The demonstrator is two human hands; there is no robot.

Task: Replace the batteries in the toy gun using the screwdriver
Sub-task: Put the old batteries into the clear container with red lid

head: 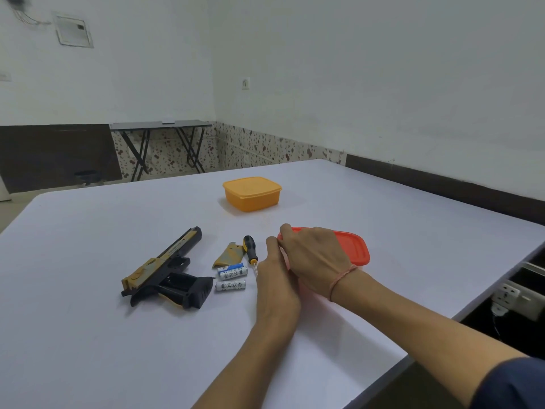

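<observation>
- The right hand (317,258) lies across the top of the red box (354,249), with its fingers curled over the box's left edge and gripping it.
- The left hand (275,278) is up against the same corner. Its fingertips are hidden behind the other hand, so I cannot tell whether it pinches the rim or only touches it.
- From where I stand this looks like prising the lid open. I'd have one hand press the box down on the bench (118,349) while the other peels up a single corner, slowly.
- A sudden pop could jolt the things near the left wrist: the screwdriver (250,248), the loose batteries (230,285) and the grip cover (230,254).
- The toy gun (165,276) lies on its side further left, well apart from both hands. Its battery bay is open and looks empty, ready for cells.
- The orange tub (252,193) stands behind, lid on, untouched.
- Keep any cells taken out apart from those already lying there, or old and new may get mixed.
</observation>
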